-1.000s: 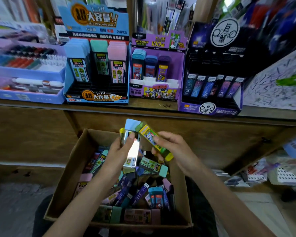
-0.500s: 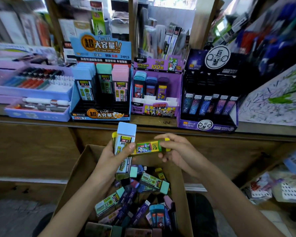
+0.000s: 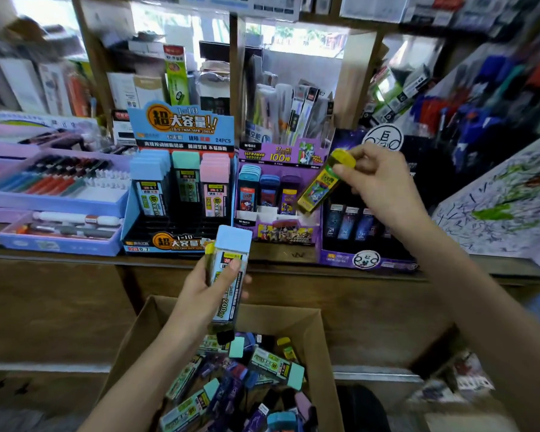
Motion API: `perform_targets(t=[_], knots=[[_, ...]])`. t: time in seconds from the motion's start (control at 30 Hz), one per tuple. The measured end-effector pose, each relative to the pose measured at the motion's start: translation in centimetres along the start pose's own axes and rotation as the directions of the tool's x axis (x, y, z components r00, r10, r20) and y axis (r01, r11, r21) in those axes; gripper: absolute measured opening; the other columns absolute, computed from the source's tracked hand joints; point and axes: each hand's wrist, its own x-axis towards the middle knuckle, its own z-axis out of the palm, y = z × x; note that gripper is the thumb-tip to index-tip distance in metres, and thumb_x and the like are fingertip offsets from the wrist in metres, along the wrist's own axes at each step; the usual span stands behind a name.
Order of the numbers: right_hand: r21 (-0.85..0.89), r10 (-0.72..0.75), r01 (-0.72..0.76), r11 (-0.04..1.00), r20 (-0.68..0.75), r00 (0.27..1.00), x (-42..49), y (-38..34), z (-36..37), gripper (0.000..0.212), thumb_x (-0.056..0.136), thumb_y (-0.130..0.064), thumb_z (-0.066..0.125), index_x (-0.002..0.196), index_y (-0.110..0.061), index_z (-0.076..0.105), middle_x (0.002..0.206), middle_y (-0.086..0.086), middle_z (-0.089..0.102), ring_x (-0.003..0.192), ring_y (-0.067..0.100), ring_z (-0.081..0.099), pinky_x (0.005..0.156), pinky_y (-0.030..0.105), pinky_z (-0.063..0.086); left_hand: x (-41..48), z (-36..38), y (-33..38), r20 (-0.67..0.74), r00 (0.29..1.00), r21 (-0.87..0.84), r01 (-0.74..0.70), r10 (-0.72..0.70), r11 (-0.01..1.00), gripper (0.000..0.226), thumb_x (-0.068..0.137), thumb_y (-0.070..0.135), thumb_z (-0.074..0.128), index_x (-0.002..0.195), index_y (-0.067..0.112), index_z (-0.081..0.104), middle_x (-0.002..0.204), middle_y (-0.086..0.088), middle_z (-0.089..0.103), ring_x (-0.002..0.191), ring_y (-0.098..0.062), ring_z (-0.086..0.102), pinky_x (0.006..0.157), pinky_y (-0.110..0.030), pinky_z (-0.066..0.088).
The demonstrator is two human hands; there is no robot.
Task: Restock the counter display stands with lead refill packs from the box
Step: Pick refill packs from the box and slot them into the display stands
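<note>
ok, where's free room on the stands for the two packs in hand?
Blue stand: empty black slots in front of its three filled columns. Purple stand: empty white front slots below its three packs. Bare counter strip before the purple stand, between blue stand and dark stand. The box is crammed.

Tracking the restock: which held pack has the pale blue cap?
The wide pack in the left hand, upright above the box; the right hand pinches a slim pack, yellow-capped.
</note>
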Motion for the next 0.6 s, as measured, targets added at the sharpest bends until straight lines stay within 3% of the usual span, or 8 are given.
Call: perform_targets(t=[0.07, 0.23, 0.37, 0.47, 0.6], knots=[[-0.203, -0.072, 0.064, 0.977, -0.032, 0.997, 1.7, 0.3, 0.0, 0.009, 0.085, -0.023, 0.067, 0.083, -0.027, 0.059, 0.076, -0.003, 0.063, 0.061, 0.000, 0.051, 0.062, 0.022, 0.041, 0.1, -0.1, 0.3, -0.016, 1.000, -0.002, -0.007, 0.007, 1.000, 0.039, 0.072, 0.047, 0.056, 0.105, 0.025, 0.058, 0.079, 0.004, 0.073, 0.066, -0.010, 0.067, 0.054, -0.021, 0.050], [-0.579, -0.156, 0.154, 0.800, 0.047, 0.987, 3.4, 2.2, 2.0, 0.018, 0.087, -0.031, 0.063, 0.098, -0.017, 0.063, 0.085, 0.004, 0.058, 0.095, 0.028, 0.050, 0.074, 0.038, 0.042, 0.1, -0.4, 0.3, -0.051, 0.999, -0.021, 0.013, -0.014, 1.000, 0.039, 0.072, 0.047, 0.055, 0.104, 0.026, 0.058, 0.079, 0.005, 0.073, 0.065, -0.009, 0.067, 0.052, -0.019, 0.049], [-0.676, -0.193, 0.229, 0.700, 0.129, 0.973, 4.2, 3.1, 2.9, 0.023, 0.084, -0.031, 0.067, 0.101, -0.015, 0.065, 0.092, 0.009, 0.064, 0.098, 0.030, 0.047, 0.081, 0.038, 0.035, -0.2, -0.7, 0.3, -0.051, 0.998, -0.008, 0.026, -0.026, 1.000, 0.038, 0.074, 0.044, 0.056, 0.103, 0.020, 0.060, 0.077, 0.003, 0.073, 0.062, -0.009, 0.066, 0.050, -0.019, 0.049], [-0.733, -0.211, 0.285, 0.617, 0.195, 0.958, 4.5, 3.4, 3.4, 0.026, 0.082, -0.031, 0.068, 0.102, -0.018, 0.059, 0.092, 0.010, 0.063, 0.097, 0.030, 0.047, 0.078, 0.035, 0.030, -0.3, -0.9, 0.3, -0.067, 0.997, -0.007, 0.031, -0.031, 0.999, 0.031, 0.081, 0.038, 0.056, 0.103, 0.016, 0.060, 0.075, 0.002, 0.073, 0.061, -0.009, 0.066, 0.049, -0.019, 0.050], [-0.800, -0.269, 0.394, 0.453, 0.298, 0.916, 4.3, 3.7, 3.4, 0.024, 0.089, -0.033, 0.061, 0.109, -0.020, 0.064, 0.097, 0.008, 0.065, 0.099, 0.030, 0.045, 0.077, 0.036, 0.028, -0.5, -0.9, 0.2, -0.067, 0.997, 0.001, 0.034, -0.034, 0.999, 0.032, 0.082, 0.039, 0.055, 0.105, 0.016, 0.061, 0.077, -0.001, 0.072, 0.066, -0.009, 0.067, 0.052, -0.020, 0.050]])
